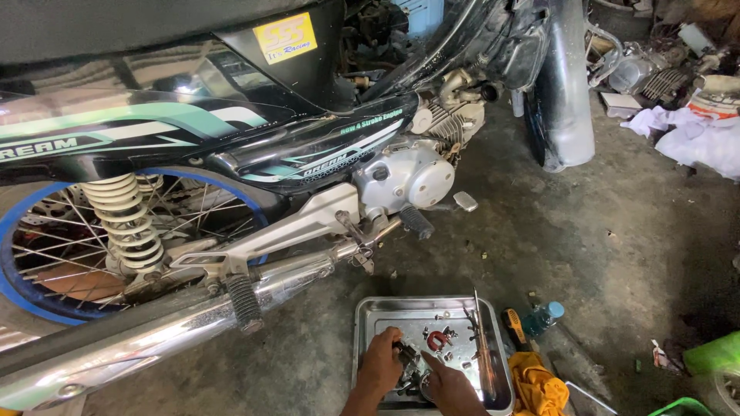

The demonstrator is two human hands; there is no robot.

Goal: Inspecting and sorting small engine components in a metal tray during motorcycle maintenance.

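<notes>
Reaching into a metal tray on the concrete floor beside a motorcycle, left hand pinching a small dark part, right hand resting among loose bolts, finger extended, yellow rag lying just right of the tray.

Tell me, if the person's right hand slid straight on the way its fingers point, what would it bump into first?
The right hand points up and left across the metal tray. It would probably meet the small dark parts by the left hand first; depth is hard to judge.

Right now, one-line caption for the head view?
Both hands sort small parts in a metal tray beside a motorcycle.
</notes>
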